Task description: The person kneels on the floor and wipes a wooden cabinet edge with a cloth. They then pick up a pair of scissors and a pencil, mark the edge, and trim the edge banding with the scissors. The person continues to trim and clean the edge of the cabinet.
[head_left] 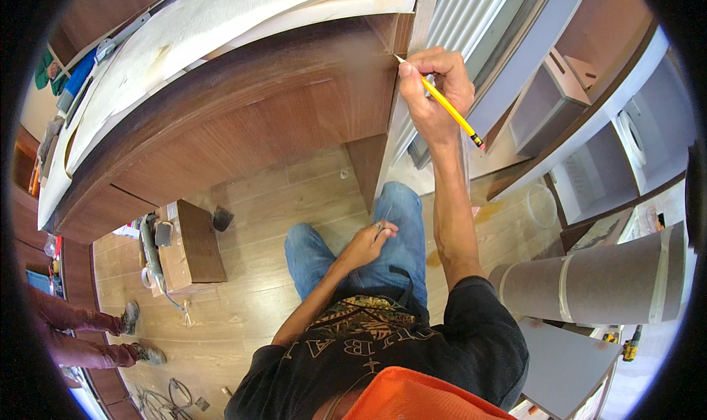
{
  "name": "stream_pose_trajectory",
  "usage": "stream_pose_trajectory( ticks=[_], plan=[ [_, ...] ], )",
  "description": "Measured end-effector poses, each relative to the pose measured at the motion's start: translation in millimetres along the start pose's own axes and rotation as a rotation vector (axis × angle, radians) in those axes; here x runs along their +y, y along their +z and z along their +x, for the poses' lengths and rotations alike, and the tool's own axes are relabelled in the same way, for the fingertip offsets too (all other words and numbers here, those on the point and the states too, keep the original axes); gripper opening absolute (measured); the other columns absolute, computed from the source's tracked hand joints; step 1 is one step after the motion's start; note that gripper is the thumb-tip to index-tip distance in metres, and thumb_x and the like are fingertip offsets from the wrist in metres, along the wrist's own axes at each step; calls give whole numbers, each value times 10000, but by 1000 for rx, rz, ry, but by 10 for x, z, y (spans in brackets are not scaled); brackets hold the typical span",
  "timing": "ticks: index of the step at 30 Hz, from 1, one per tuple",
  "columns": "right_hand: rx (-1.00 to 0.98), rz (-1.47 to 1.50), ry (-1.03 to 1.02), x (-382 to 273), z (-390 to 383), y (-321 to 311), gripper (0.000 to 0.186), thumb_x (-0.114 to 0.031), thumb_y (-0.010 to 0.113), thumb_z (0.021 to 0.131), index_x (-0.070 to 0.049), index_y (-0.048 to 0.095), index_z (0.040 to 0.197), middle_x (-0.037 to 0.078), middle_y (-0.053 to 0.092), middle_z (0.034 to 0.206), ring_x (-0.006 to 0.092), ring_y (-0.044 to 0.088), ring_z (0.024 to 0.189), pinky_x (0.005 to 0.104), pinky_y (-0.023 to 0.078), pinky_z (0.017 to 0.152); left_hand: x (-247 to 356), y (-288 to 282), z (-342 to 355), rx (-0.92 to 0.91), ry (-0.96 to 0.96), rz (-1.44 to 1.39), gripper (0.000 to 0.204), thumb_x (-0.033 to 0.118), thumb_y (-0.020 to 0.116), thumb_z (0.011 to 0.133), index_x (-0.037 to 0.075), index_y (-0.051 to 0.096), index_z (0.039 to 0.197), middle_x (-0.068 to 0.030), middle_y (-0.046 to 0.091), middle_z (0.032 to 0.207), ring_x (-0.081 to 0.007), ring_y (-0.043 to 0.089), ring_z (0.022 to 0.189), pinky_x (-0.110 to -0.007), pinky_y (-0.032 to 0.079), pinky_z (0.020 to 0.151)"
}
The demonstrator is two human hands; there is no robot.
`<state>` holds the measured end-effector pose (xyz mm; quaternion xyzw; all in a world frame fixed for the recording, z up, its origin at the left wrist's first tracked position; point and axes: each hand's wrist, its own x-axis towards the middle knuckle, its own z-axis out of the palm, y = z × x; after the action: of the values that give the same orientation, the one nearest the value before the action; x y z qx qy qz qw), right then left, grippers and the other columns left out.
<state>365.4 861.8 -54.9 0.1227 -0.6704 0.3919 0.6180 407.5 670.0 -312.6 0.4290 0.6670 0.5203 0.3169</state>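
My right hand (440,88) is raised and closed around a yellow pencil (445,105). The pencil's tip is at the right end of a dark brown wooden counter (294,110), by its upper corner; whether it touches the wood I cannot tell. The eraser end points down toward my forearm. My left hand (368,245) rests over my thigh in blue jeans, fingers curled. A small dark, thin thing shows between its fingers, too small to name. A white sheet (199,33) covers the top of the counter.
A cardboard box (195,247) with tools stands on the wood floor at left. Another person's legs (88,335) are beyond it, near loose cables (173,401). At right are a big grey roll (589,280), open shelving (596,169) and a yellow-black drill (631,344).
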Motion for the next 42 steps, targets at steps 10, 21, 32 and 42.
stream_pose_trajectory(
  ticks=[10,21,32,42],
  plan=[
    [-12,-3,-54,14,16,-10,159,5,736,808,-57,596,849,42,676,793,105,620,715,263,516,684,-60,18,45,-17,-5,-5,270,149,435,1054,-14,624,1155,-157,713,1036,-250,676,1008,-362,501,914],
    [-20,29,-55,-11,42,-7,179,25,737,809,-55,580,841,47,667,773,110,603,679,260,501,642,-68,16,70,-7,-17,-10,252,156,454,1043,15,640,1136,-171,717,1050,-298,682,1008,-385,497,906],
    [-27,29,-56,-9,33,-15,185,18,744,815,-57,576,839,44,666,772,109,602,679,260,500,643,-113,10,55,-6,-40,-2,254,153,452,1039,15,638,1141,-172,719,1045,-296,684,1002,-382,497,904],
    [-22,22,-58,-6,36,-13,190,18,748,808,-54,574,830,52,669,765,119,613,681,260,502,641,-191,34,52,-4,-20,6,256,157,451,1041,11,639,1136,-175,717,1030,-297,685,988,-379,497,903]
  ],
)
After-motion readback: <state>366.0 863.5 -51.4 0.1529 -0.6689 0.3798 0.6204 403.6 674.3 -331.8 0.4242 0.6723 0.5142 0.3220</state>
